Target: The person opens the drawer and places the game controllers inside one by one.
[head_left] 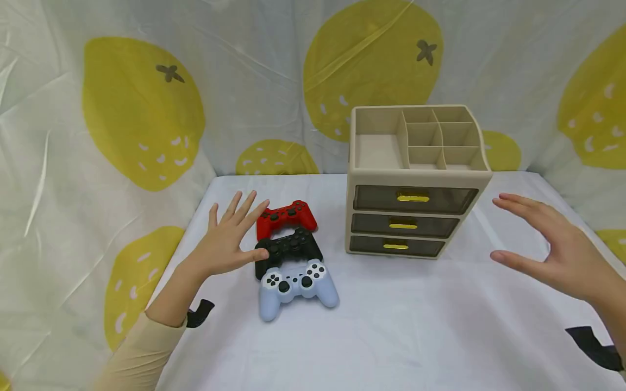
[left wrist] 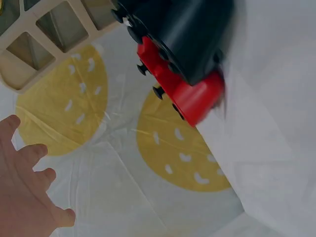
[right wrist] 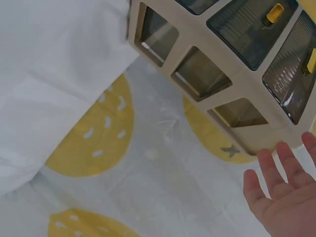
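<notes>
Three game controllers lie in a column on the white table: a red controller (head_left: 307,216) at the back, a black controller (head_left: 308,247) in the middle and a light blue controller (head_left: 293,287) in front. My left hand (head_left: 227,244) is spread just left of them, holding nothing; its thumb overlaps the black controller in the head view, and I cannot tell whether they touch. To the right of the controllers stands a beige drawer organizer (head_left: 420,176) with three dark drawers, all closed. Right of it, my right hand (head_left: 552,252) hovers with fingers extended and nothing in its grasp.
The organizer's top has several compartments with nothing visible in them. A white cloth with yellow lemon prints (head_left: 254,81) hangs behind and beside the table (head_left: 381,326). Black straps (head_left: 199,314) show at both wrists.
</notes>
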A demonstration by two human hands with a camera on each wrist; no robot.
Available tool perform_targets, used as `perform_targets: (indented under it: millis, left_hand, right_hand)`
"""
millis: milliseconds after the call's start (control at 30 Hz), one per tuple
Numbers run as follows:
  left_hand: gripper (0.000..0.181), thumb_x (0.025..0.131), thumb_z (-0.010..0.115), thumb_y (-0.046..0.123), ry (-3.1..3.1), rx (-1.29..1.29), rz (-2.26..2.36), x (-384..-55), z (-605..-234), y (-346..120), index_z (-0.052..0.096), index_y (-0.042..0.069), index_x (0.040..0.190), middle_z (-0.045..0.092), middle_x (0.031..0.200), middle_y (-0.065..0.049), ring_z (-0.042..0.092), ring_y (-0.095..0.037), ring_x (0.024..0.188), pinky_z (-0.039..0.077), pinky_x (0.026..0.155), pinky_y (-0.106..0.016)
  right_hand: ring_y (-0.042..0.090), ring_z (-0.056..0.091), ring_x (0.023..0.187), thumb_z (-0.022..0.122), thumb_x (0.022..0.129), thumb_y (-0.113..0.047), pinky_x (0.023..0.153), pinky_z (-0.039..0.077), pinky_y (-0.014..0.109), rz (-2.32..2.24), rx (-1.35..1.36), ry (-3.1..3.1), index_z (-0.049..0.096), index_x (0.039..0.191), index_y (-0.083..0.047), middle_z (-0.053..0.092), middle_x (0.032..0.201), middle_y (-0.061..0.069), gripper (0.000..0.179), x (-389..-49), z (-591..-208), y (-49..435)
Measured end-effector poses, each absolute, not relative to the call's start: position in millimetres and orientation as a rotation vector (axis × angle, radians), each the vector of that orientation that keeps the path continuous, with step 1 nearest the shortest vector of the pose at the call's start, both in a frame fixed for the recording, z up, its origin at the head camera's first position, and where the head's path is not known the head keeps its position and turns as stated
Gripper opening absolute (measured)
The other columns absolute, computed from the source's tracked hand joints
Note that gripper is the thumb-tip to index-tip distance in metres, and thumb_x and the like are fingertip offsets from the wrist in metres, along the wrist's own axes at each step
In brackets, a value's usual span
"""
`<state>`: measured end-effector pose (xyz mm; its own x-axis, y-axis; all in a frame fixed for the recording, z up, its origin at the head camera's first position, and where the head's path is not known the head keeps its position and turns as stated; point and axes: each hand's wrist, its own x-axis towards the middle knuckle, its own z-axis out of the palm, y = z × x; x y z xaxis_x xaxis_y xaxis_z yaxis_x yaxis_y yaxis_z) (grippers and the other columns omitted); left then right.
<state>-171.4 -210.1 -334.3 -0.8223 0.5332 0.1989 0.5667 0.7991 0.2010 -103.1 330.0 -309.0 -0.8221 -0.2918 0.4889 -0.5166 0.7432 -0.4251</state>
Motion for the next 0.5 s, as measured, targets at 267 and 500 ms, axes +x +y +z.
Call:
perform_targets:
  millis: [267, 500]
  left_hand:
    - [0.093, 0.086, 0.039, 0.078, -2.659, -1.046, -0.759, -185, -331, -166, 0.021, 0.022, 0.157, 0.015, 0.162, -0.005, 0.013, -0.03, 0.147, 0.014, 0.111, -0.061]
    - [0.071, 0.095, 0.052, 0.058, -2.349, -1.035, -1.129, -185, -328, -127, 0.042, 0.011, 0.147, 0.042, 0.148, -0.007, 0.036, -0.021, 0.136, 0.033, 0.107, -0.052]
  right_hand:
    - [-0.007, 0.045, 0.116, 0.072, 0.081, 0.005, 0.091, 0.032, 0.004, 1.124, 0.458, -2.377, 0.045, 0.147, -0.013, 0.052, 0.127, -0.022, 0.073, -134, -305, 307]
    - [-0.001, 0.053, 0.105, 0.068, 0.087, 0.004, 0.086, 0.039, 0.007, 1.285, 0.382, -2.238, 0.051, 0.141, -0.008, 0.059, 0.113, -0.019, 0.058, -155, -303, 294]
